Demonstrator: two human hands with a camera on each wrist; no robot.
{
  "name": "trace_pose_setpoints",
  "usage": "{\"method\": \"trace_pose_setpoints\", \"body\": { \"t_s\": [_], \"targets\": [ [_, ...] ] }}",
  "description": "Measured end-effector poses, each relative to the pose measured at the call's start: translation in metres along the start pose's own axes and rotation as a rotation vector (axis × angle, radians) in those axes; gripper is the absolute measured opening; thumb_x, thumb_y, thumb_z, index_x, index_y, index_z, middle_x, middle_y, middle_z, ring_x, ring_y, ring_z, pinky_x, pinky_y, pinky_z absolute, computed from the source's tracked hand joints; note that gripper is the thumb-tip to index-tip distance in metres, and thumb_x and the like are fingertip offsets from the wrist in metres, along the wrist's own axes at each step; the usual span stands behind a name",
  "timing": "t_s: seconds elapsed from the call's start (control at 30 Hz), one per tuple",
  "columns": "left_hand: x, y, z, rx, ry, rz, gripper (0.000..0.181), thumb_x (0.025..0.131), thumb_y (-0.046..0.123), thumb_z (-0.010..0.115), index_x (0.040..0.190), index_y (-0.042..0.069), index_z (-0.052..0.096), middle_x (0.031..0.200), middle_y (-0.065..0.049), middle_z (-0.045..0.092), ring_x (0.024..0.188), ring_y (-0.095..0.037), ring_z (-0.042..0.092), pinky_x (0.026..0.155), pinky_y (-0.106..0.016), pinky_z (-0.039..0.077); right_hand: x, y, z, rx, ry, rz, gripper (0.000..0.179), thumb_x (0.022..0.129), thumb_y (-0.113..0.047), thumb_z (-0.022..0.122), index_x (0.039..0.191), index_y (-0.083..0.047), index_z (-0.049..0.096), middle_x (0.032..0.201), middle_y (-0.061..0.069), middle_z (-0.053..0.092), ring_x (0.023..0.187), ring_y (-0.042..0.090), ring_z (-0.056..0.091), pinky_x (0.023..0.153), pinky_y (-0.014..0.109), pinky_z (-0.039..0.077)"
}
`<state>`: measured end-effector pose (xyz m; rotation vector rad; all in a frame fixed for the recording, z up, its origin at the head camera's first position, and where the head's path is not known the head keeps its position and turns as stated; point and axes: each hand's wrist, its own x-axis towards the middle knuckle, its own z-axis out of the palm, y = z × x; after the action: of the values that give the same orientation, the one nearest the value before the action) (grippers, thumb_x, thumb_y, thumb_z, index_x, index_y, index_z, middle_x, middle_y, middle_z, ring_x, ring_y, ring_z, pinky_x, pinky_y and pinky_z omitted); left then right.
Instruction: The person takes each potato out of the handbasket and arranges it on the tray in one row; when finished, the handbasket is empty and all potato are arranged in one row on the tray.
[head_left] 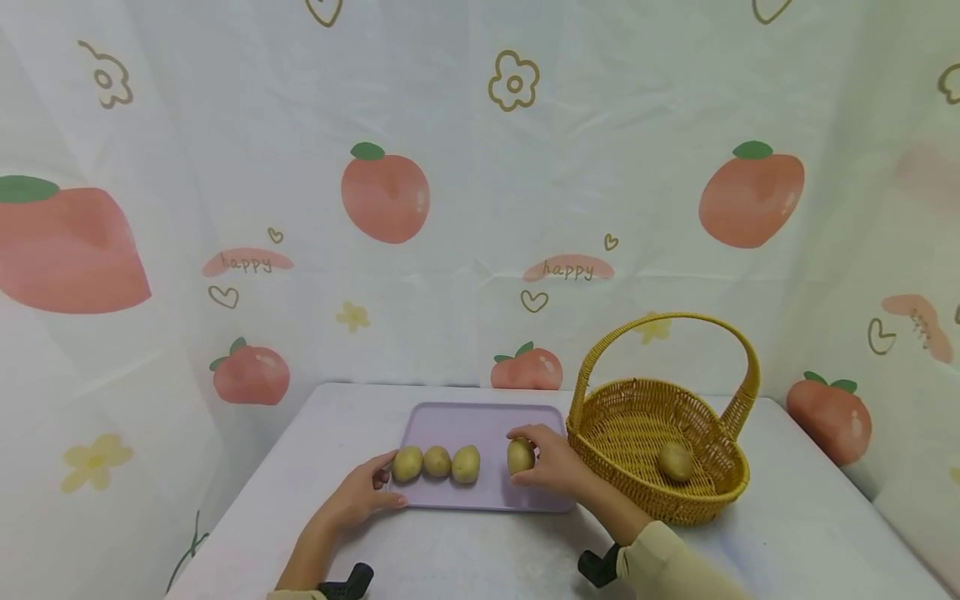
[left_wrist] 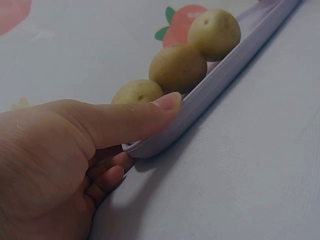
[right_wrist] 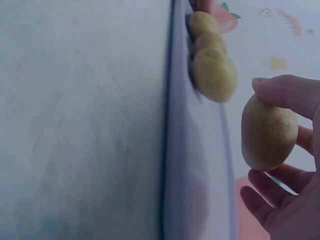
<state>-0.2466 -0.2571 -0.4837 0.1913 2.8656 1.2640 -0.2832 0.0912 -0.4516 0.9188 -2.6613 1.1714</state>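
Observation:
My right hand (head_left: 551,458) pinches a potato (head_left: 521,457) between thumb and fingers, over the right part of a lilac tray (head_left: 442,417). In the right wrist view this potato (right_wrist: 269,132) stands upright in the grasp, the thumb at its top. My left hand (head_left: 365,493) holds the tray's left end; in the left wrist view the thumb (left_wrist: 160,107) lies over the front rim and the other fingers curl at the corner. Three potatoes sit in a row on the tray: a left one (head_left: 407,464), a middle one (head_left: 437,462) and a right one (head_left: 466,464).
To the right of the tray stands a yellow wicker basket (head_left: 637,492) with a tall arched handle, close to my right forearm. One potato (head_left: 676,462) lies inside it. The white table (head_left: 465,558) backs onto a curtain (head_left: 450,333) printed with peaches and flowers.

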Motion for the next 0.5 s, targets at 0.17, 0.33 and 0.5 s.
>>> {"method": "trace_pose_setpoints", "body": {
  "t_s": [0.17,0.33,0.5],
  "targets": [
    [0.0,0.001,0.0,-0.001,-0.005,0.001,0.086,0.068,0.021,0.088,0.14,-0.001,0.048,0.104,-0.006,0.061,0.096,-0.023,0.056,0.089,-0.046,0.045,0.013,0.003,0.02,0.002,-0.033,0.018,0.06,0.07,-0.019,0.085,0.123,-0.004,0.062,0.11,0.003,0.06,0.097,0.02,0.053,0.084,0.041,0.045],
    [0.001,-0.001,0.0,-0.006,-0.009,-0.002,0.086,0.067,0.021,0.089,0.14,-0.002,0.048,0.105,-0.006,0.06,0.097,-0.023,0.056,0.09,-0.047,0.045,0.021,0.0,0.034,-0.003,-0.06,0.013,0.063,0.07,-0.02,0.085,0.125,-0.003,0.061,0.111,0.005,0.06,0.098,0.021,0.054,0.086,0.041,0.045],
    [0.003,-0.003,0.0,-0.004,-0.013,0.002,0.087,0.067,0.023,0.088,0.14,-0.001,0.048,0.102,-0.006,0.059,0.095,-0.023,0.055,0.088,-0.046,0.045,0.024,-0.003,0.043,-0.016,-0.063,0.016,0.064,0.07,-0.02,0.086,0.126,-0.004,0.06,0.113,0.006,0.061,0.101,0.022,0.053,0.088,0.041,0.044]
  ]
}}
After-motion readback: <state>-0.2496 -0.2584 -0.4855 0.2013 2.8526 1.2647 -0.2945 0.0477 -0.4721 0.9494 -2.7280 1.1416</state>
